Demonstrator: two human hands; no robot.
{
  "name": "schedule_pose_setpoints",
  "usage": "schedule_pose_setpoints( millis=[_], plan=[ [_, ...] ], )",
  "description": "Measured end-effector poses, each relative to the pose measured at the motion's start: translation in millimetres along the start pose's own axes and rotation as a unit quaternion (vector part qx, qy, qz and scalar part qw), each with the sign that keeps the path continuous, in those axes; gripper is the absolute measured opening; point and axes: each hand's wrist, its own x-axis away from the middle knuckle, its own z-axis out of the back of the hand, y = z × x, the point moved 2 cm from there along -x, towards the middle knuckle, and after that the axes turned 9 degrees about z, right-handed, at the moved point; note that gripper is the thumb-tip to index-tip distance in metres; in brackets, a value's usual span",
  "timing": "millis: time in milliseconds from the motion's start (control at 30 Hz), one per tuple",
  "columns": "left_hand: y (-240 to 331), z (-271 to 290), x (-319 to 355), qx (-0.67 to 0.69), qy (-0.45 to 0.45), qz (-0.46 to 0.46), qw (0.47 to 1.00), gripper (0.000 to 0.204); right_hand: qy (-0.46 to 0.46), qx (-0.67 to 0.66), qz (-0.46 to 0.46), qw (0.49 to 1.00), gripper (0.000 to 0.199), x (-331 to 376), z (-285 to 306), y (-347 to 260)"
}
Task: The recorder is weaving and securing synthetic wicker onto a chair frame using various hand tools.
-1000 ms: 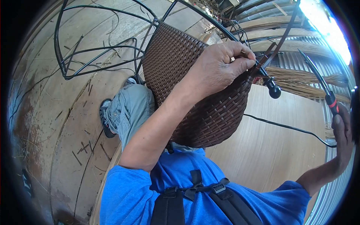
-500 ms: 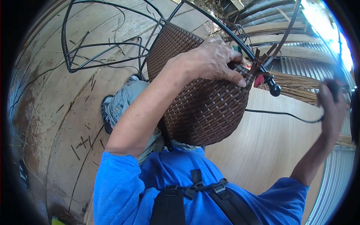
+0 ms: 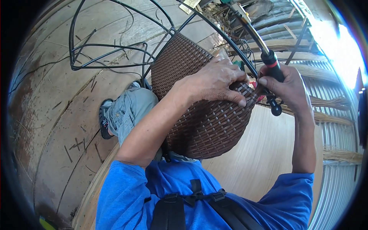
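A brown woven wicker panel [image 3: 214, 130] on a black metal chair frame [image 3: 73, 42] lies tilted across my lap. My left hand [image 3: 214, 78] grips the panel near its upper right corner, thumb on the weave and fingers bent towards the frame bar. Just beside that corner, my right hand [image 3: 289, 86] is closed around a hand tool [image 3: 273, 65] with a black, red-banded handle and a long metal shaft pointing up and away. The right fingertips are close to the strand ends at the corner; whether they also pinch a strand, I cannot tell. Below hangs a black ball-ended frame tip [image 3: 275, 109].
A pale wooden board [image 3: 245, 165] extends beneath the panel on the right. Bundles of thin strips [image 3: 329, 111] hang by the corrugated metal wall [image 3: 337, 184]. Short dark offcuts [image 3: 78, 145] are scattered on the floor at left, near my foot [image 3: 105, 119].
My right hand has come in from the far right to the panel's corner, bringing the tool with it. The left hand keeps its place on the panel, which has shifted slightly down.
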Motion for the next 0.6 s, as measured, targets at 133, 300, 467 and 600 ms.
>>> schedule_pose_setpoints(
  millis=[133, 300, 467, 600],
  plan=[
    [-1.5, -0.4, -3.2, -0.005, -0.022, 0.013, 1.000, 0.058, 0.098, 0.166, 0.068, 0.979, 0.013, 5.5, -17.3, -3.3],
    [-1.7, -3.1, -7.2, 0.004, -0.015, 0.003, 1.000, 0.055, 0.203, 0.104, 0.046, 0.973, 0.015, 6.8, -17.6, 3.3],
    [-5.0, -0.9, -10.8, 0.019, -0.027, 0.012, 0.999, 0.055, 0.214, 0.040, -0.018, 0.976, 0.016, -3.3, -15.5, 9.4],
    [2.7, 0.7, -12.9, 0.030, -0.079, 0.037, 0.996, 0.064, 0.218, 0.041, -0.024, 0.975, 0.013, 0.0, -15.9, 13.1]
  ],
)
